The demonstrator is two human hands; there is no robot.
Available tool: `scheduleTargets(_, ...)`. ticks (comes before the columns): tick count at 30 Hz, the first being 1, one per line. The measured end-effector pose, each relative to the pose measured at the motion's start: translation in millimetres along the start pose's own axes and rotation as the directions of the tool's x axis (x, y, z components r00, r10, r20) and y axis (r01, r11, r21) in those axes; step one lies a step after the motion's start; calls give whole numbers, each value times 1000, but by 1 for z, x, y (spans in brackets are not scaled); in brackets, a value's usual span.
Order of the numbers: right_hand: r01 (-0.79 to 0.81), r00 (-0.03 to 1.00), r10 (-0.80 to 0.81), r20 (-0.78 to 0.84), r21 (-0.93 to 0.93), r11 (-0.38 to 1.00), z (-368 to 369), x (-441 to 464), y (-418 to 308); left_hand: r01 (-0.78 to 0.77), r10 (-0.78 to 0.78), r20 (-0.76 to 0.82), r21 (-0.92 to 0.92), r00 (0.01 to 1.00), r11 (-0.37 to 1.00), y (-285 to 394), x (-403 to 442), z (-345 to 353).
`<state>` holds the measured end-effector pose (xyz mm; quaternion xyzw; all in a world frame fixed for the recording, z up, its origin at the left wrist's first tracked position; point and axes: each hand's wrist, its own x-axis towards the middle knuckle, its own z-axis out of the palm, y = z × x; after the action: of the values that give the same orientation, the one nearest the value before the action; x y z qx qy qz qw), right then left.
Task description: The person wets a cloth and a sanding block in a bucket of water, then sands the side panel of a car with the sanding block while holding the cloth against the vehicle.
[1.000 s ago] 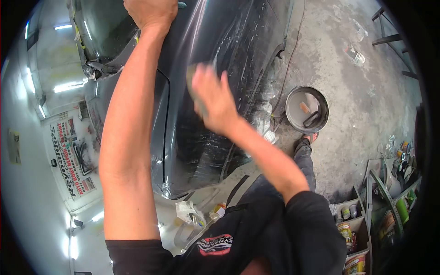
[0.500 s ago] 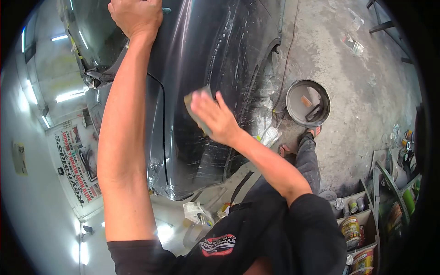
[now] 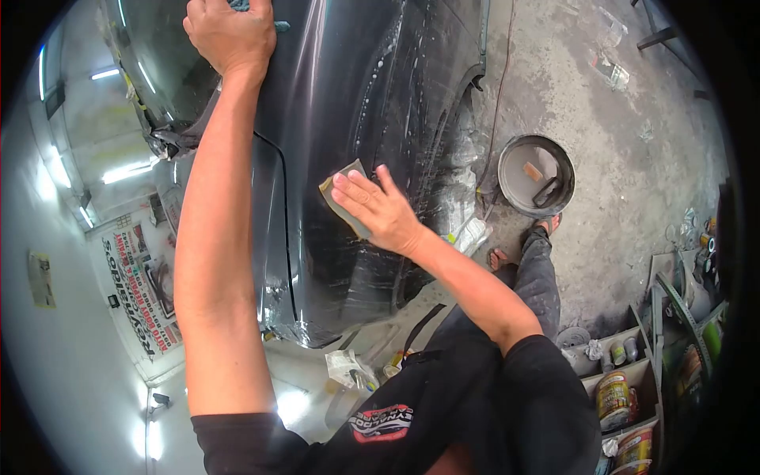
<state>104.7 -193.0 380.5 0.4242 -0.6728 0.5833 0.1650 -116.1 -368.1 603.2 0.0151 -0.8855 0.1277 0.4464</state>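
Observation:
My right hand (image 3: pixel 378 207) presses a folded sheet of sandpaper (image 3: pixel 345 186) flat against the dark car body panel (image 3: pixel 324 261), its fingers stretched over the sheet. Wet streaks, droplets and pale scuffs mark the panel around it. At the top edge of the view, my left hand (image 3: pixel 229 36) is curled on the car's upper surface around a blue-green piece (image 3: pixel 281 26). Only small parts of that piece show, so its kind is unclear.
A round black basin (image 3: pixel 514 198) with murky water and a tan block (image 3: pixel 533 171) stands on the concrete floor by my foot. Shelves with paint cans (image 3: pixel 613 400) are at the lower right. Plastic sheeting (image 3: pixel 459 190) covers the wheel area. A cable (image 3: pixel 500 103) crosses the floor.
My right hand and the sandpaper have shifted slightly down on the panel. A bit more of the blue-green piece shows at my left hand. The camera view has tilted slightly.

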Motion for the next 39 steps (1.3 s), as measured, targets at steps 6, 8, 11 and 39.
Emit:
scheduleTargets(6, -317, 907, 301, -294, -7, 948, -49, 144, 150, -15, 16, 4, -30, 1000, 999, -3, 0, 1)
scheduleTargets(8, -302, 886, 238, -398, -104, 948, -37, 146, 143, -7, 8, 22, -24, 1000, 1000, -1, -2, -2)
scheduleTargets(11, -215, 959, 208, -193, -16, 976, -24, 74, 40, 15, -14, 13, -36, 1000, 999, 3, -1, -1)
scheduleTargets(39, -68, 998, 66, -23, -69, 995, -10, 92, 16, -16, 15, -19, -11, 1000, 1000, 0, 3, -2)
